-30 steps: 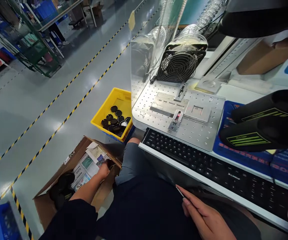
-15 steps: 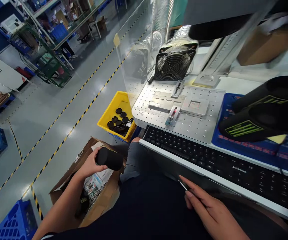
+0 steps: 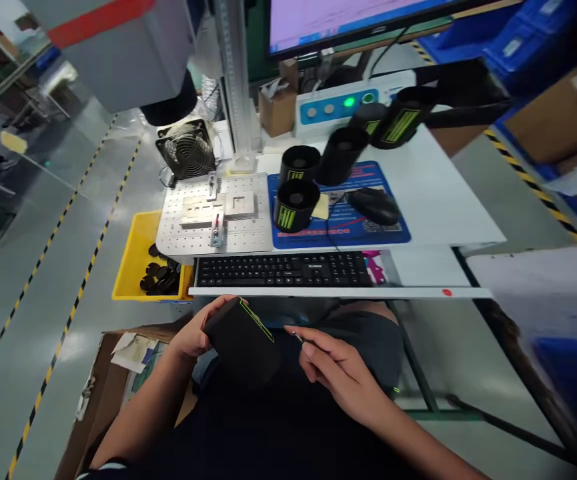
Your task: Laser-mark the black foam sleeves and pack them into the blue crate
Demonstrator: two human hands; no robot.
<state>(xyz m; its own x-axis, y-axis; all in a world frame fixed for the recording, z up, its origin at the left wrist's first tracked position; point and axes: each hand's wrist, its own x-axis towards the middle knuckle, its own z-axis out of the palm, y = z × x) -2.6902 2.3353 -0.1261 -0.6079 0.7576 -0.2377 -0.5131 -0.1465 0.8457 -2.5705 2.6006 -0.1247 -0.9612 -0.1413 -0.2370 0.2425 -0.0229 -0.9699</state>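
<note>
My left hand (image 3: 194,335) is closed around a black cylinder with a green line marking (image 3: 242,347), held over my lap just below the keyboard (image 3: 283,269). My right hand (image 3: 338,370) sits right of the cylinder and pinches a thin metal tool (image 3: 297,336) whose tip points toward it. Several similar black cylinders (image 3: 295,203) with green labels lie on the blue mat (image 3: 368,233) on the bench.
A perforated metal plate with a fixture (image 3: 215,215) lies under the grey machine head (image 3: 118,53). A fan (image 3: 187,150) stands behind it. A yellow bin (image 3: 133,257) of black caps is left of the bench. An open cardboard box (image 3: 113,380) is at my lower left. A mouse (image 3: 373,205) rests on the mat.
My left hand lifted the black cylinder out of the cardboard box and brought it over my lap, next to the right hand. My view swung right and up toward the bench.
</note>
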